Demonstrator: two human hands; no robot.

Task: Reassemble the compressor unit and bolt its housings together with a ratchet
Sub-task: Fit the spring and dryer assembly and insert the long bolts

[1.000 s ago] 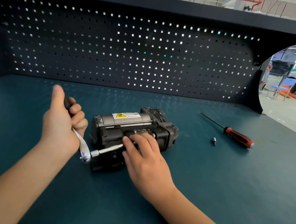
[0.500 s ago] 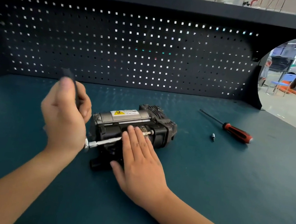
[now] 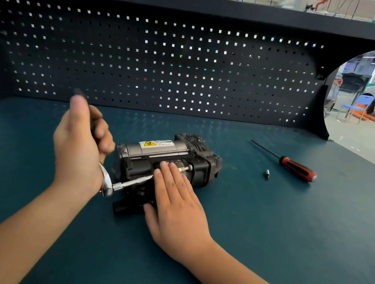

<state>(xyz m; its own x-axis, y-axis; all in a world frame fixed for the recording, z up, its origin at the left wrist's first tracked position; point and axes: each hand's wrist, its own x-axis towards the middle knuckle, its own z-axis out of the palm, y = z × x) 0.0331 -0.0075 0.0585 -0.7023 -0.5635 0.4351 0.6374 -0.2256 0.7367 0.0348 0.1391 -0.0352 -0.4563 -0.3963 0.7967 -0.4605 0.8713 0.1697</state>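
The left hand (image 3: 81,148) grips the ratchet (image 3: 107,184) upright off the compressor unit's (image 3: 161,149) left end, its extension (image 3: 135,181) running rightward along the unit, seemingly seated, under the flat right hand (image 3: 176,210).

red-handled screwdriver (image 3: 298,168) | small metal bit (image 3: 267,173) near it | black pegboard (image 3: 159,64) behind

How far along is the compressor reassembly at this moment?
Done: the compressor sits on the bench as one joined unit. In hand: the left hand grips the ratchet, whose extension runs along the unit's side, while the right hand presses flat on it. Left: how many bolts are tight cannot be told; a small loose piece lies beside the screwdriver.
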